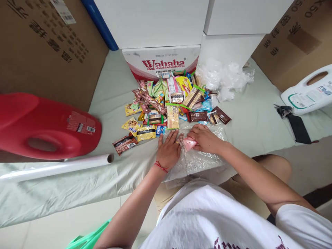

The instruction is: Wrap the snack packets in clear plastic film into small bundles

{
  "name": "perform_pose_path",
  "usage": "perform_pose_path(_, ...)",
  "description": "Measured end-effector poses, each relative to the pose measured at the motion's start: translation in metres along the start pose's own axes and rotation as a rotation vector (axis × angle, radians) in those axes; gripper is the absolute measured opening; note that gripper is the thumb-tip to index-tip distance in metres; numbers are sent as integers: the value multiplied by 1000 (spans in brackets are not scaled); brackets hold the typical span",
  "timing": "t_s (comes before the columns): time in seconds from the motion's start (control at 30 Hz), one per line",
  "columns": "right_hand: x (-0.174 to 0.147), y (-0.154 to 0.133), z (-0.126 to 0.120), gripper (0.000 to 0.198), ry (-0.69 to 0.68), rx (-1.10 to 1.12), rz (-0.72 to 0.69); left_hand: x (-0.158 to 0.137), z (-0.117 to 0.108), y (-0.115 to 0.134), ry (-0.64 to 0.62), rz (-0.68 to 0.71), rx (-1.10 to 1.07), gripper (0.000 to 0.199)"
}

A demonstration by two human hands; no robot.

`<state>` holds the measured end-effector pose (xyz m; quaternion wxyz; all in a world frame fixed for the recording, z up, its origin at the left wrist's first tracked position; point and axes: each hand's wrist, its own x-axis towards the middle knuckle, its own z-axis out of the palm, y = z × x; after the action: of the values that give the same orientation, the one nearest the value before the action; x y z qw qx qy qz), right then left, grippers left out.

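My right hand [206, 138] curls round a pink snack packet [189, 143] with a clear crinkled end. Beneath it a sheet of clear plastic film [199, 159] lies spread at the front edge of the cloth. My left hand [168, 152], with a red string at the wrist, rests flat on the film's left side, fingers stretched and fairly apart. Just beyond its fingertips are a pale wafer packet [173, 117] and a yellow packet [146, 133]. These belong to a loose heap of wrapped snacks, including a yellow-and-pink bag [184, 84] and a brown packet [198, 116].
A Wahaha carton [163, 58] stands behind the heap, with crumpled clear plastic [223, 77] to its right. On the left are a red jug [57, 135] and a roll of film [59, 167]. A white jug [311, 91], keys [284, 111] and a black case [298, 128] lie right.
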<state>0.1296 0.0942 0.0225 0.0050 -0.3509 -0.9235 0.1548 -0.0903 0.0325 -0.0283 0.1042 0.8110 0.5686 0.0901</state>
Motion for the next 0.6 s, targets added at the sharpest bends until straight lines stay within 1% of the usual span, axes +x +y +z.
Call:
perform_pose_path(0.1,-6,1,-3,36,-33,-29,2,1,1,1,12,-15,9,53)
perform_pose_path(0.2,-18,5,-7,36,-29,-26,20,1,2,2,22,-20,15,53)
perform_pose_path(0.27,-27,5,-12,34,-10,16,49,1,3,2,25,-23,16,53)
perform_pose_path(0.33,-34,0,-17,33,20,78,54,1,3,3,22,-24,14,53)
perform_pose_path(0.4,-37,-9,-18,32,37,120,31,1,2,2,19,-23,8,53)
perform_pose_path(0.47,-36,-21,-13,29,14,102,26,1,1,0,17,-19,-7,53)
perform_pose_path(0.5,-34,-25,-9,30,-8,80,49,2,1,-2,17,-21,-22,52)
perform_pose_path(0.57,-31,-32,1,39,-33,54,113,3,1,-8,19,-36,-70,52)
perform_pose_path(0.6,-31,-33,6,45,-19,59,135,4,1,-10,21,-45,-98,52)
